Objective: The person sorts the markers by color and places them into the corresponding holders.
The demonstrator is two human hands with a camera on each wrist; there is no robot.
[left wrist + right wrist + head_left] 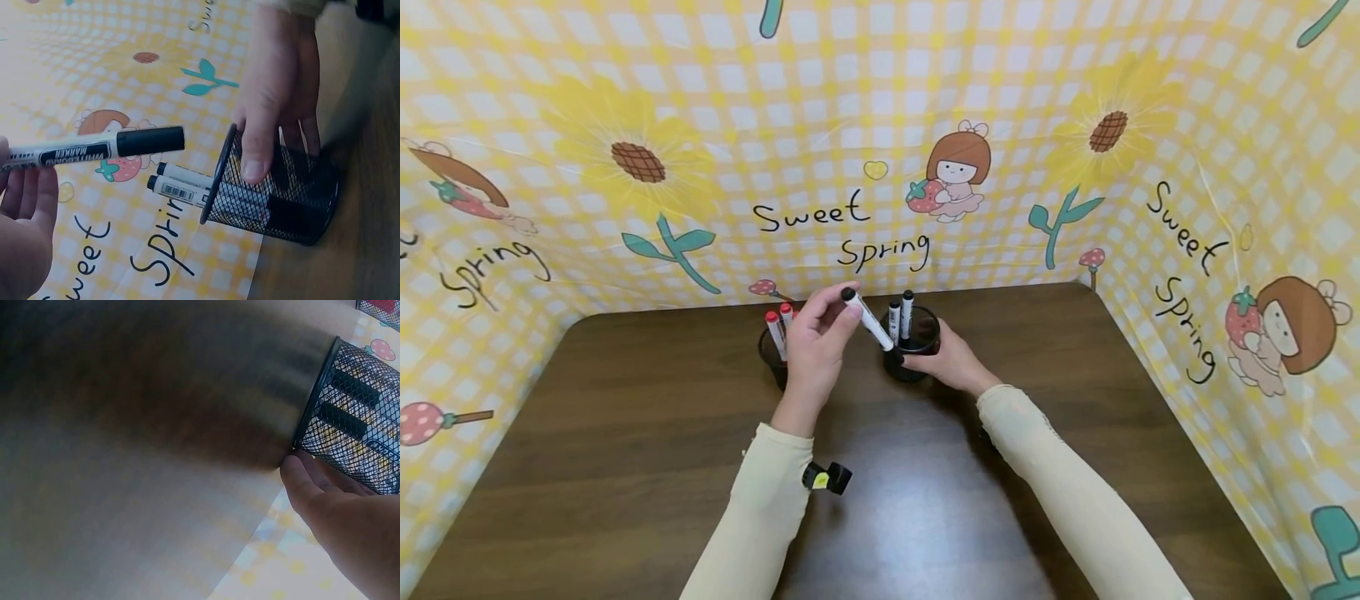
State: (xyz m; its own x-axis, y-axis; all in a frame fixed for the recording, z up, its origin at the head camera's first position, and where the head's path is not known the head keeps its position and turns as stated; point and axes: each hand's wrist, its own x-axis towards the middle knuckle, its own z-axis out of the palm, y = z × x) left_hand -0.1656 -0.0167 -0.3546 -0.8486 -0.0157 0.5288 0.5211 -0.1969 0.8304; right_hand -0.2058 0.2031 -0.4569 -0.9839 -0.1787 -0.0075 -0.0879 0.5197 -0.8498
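Note:
My left hand [816, 350] pinches a whiteboard marker [871, 321] with a white barrel and black ends. The marker slants, its black cap [151, 141] lower and near the rim of a black mesh pen cup [250, 209], but apart from it in the left wrist view. Around the cup's side my right hand [957, 358] grips, thumb in front and fingers on the far side. Two black-ended markers [907, 317] stand inside that cup. Through the mesh in the right wrist view, their dark caps [342, 420] show at the bottom.
Left of the hands stands another black mesh cup [767, 354] with red-ended markers [777, 333], partly hidden by my left hand. Both cups are near the back of the brown wooden table [625, 467]. Yellow checked cloth [820, 150] hangs behind and at both sides.

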